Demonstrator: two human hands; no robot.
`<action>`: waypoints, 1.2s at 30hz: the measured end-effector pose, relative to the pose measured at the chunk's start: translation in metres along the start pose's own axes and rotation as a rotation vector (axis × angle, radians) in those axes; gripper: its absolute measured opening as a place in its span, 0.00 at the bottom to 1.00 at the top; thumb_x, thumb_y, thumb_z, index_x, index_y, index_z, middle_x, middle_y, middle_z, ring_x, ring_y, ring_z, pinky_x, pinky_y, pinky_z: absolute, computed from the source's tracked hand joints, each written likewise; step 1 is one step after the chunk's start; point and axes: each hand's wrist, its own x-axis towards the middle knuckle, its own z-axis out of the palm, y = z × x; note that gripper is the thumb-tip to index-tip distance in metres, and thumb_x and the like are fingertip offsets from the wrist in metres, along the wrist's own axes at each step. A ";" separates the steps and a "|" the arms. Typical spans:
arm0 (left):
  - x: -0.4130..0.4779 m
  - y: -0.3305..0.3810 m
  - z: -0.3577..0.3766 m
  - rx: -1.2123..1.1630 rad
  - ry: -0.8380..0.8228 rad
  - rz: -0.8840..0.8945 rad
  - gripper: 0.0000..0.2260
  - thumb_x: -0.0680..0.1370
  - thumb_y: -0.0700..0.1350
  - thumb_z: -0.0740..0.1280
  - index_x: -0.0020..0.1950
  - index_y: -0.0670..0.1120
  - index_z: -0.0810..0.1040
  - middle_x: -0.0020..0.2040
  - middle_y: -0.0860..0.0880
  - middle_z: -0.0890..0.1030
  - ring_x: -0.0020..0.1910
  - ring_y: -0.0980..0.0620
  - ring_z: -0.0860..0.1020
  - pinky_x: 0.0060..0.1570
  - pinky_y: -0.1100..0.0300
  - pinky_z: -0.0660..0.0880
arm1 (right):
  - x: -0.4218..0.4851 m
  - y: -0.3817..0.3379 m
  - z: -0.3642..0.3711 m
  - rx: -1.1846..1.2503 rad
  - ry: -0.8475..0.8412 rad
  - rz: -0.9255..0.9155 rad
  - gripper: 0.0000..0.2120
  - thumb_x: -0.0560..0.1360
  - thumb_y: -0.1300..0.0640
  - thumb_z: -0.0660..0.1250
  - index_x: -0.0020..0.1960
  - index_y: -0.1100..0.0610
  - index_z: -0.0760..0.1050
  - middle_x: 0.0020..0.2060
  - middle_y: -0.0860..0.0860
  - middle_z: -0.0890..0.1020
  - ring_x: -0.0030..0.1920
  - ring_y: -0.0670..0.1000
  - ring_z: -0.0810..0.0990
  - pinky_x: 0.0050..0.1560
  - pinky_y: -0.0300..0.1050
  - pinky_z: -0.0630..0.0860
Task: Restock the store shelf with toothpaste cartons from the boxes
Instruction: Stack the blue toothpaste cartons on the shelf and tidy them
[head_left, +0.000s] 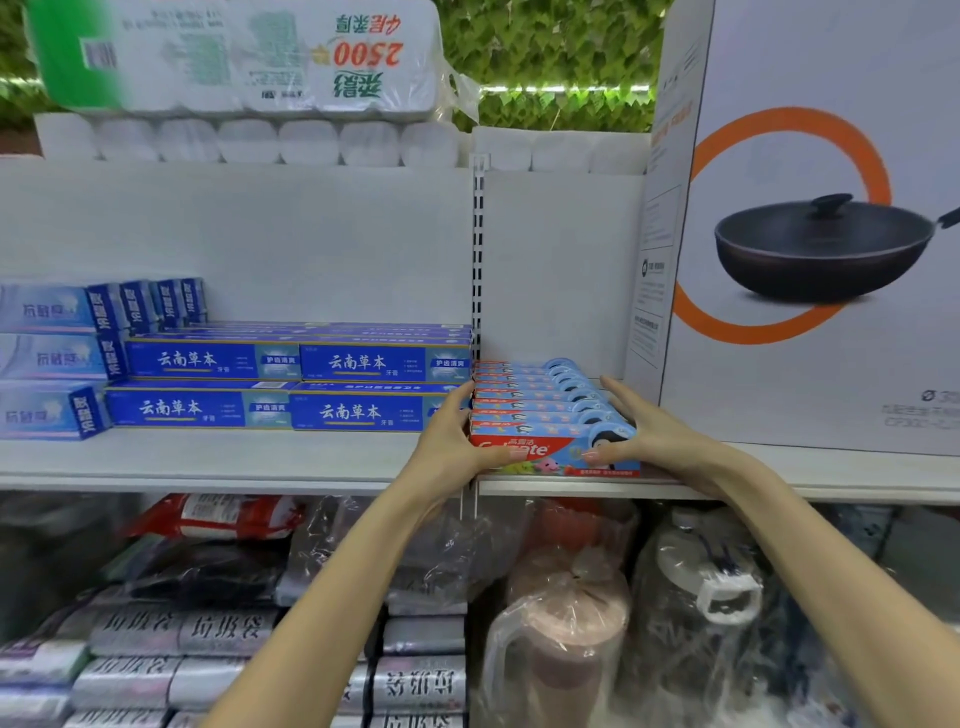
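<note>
A row of several red and blue Colgate toothpaste cartons (545, 410) lies on the white shelf (234, 457), one behind another. My left hand (457, 441) grips the row's left end, thumb on the front carton's face. My right hand (649, 431) grips the right end, fingers along the side and thumb on the front. Left of them lie stacked dark blue toothpaste cartons (291, 384) in two layers. Pale blue cartons (57, 358) are stacked at the far left.
A large white box (810, 234) picturing a black pan stands right of the Colgate row. Packs of toilet rolls (239, 83) sit on the top shelf. Below hang wrapped bottles (571, 613) and lie grey bag rolls (228, 670). A slotted upright (478, 260) divides the shelf back.
</note>
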 end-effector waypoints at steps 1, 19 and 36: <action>0.000 0.000 0.000 0.000 0.004 0.000 0.43 0.67 0.37 0.77 0.76 0.48 0.58 0.54 0.54 0.78 0.49 0.59 0.79 0.52 0.63 0.76 | 0.001 0.001 0.000 -0.004 0.004 -0.002 0.39 0.68 0.59 0.76 0.64 0.37 0.54 0.54 0.31 0.69 0.52 0.34 0.74 0.45 0.24 0.72; -0.002 -0.002 0.002 0.033 0.054 -0.024 0.29 0.68 0.41 0.77 0.68 0.45 0.72 0.57 0.50 0.80 0.55 0.53 0.80 0.56 0.56 0.79 | 0.003 0.008 0.001 -0.128 0.060 0.007 0.46 0.66 0.49 0.78 0.76 0.46 0.55 0.67 0.44 0.71 0.62 0.44 0.73 0.57 0.35 0.68; -0.012 0.014 -0.007 0.044 -0.012 -0.079 0.38 0.69 0.38 0.76 0.75 0.45 0.62 0.68 0.46 0.74 0.58 0.53 0.75 0.59 0.58 0.73 | -0.013 -0.002 0.016 -0.170 0.183 0.119 0.42 0.67 0.46 0.76 0.74 0.50 0.58 0.63 0.47 0.74 0.57 0.46 0.76 0.56 0.38 0.72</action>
